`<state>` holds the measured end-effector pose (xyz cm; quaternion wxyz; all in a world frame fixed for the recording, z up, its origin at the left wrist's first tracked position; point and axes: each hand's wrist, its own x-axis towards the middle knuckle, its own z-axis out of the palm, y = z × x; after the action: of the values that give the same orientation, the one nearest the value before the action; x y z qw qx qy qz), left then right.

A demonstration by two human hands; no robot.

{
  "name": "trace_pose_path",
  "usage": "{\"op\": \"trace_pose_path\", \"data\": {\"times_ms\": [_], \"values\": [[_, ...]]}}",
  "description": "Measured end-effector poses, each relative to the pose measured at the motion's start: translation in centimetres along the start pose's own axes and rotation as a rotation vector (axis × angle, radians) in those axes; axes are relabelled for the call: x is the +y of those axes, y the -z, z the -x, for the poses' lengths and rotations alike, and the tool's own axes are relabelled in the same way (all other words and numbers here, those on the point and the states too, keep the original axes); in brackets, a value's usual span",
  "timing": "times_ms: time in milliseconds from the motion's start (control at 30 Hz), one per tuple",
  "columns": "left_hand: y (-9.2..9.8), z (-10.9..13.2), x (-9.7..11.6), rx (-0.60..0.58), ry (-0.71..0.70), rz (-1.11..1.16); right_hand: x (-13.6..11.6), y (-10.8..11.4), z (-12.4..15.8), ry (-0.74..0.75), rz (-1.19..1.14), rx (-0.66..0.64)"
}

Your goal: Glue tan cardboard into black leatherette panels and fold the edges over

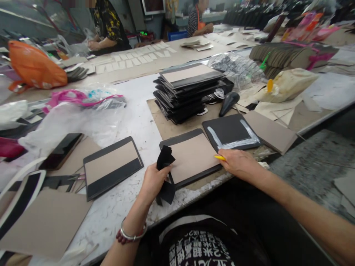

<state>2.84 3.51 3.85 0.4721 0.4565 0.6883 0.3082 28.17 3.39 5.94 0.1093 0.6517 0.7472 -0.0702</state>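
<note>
My left hand (153, 181) is closed round a crumpled piece of black fabric (165, 157) at the near left corner of a beige board with black edges (194, 153). My right hand (239, 162) pinches a thin yellow tool (220, 157), its kind not clear, over the board's right edge. Just behind that hand lies a black panel (230, 131) with a whitish, glue-like band (241, 142) along three sides. Left of my left hand rests another black panel with a beige strip (112, 166).
Behind the boards rises a stack of black panels (188, 92), beside a dark bottle-shaped object (229, 102). Beige sheets (273, 131) lie at the right. A phone (62, 150), plastic bags (72, 120) and an orange bag (36, 64) occupy the left. Two people work across the table.
</note>
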Motion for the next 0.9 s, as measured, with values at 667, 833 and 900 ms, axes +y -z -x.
{"op": "trace_pose_path", "data": {"times_ms": [667, 833, 900], "values": [[-0.33, 0.04, -0.79, 0.062, -0.025, -0.036, -0.12, 0.23, 0.02, 0.009, 0.018, -0.06], [-0.27, 0.39, -0.64, 0.054, 0.004, 0.032, 0.19, -0.26, -0.01, 0.036, -0.024, -0.034], [-0.16, 0.52, -0.68, 0.039, 0.017, 0.059, 0.2, -0.22, -0.01, 0.042, -0.039, -0.036]]}}
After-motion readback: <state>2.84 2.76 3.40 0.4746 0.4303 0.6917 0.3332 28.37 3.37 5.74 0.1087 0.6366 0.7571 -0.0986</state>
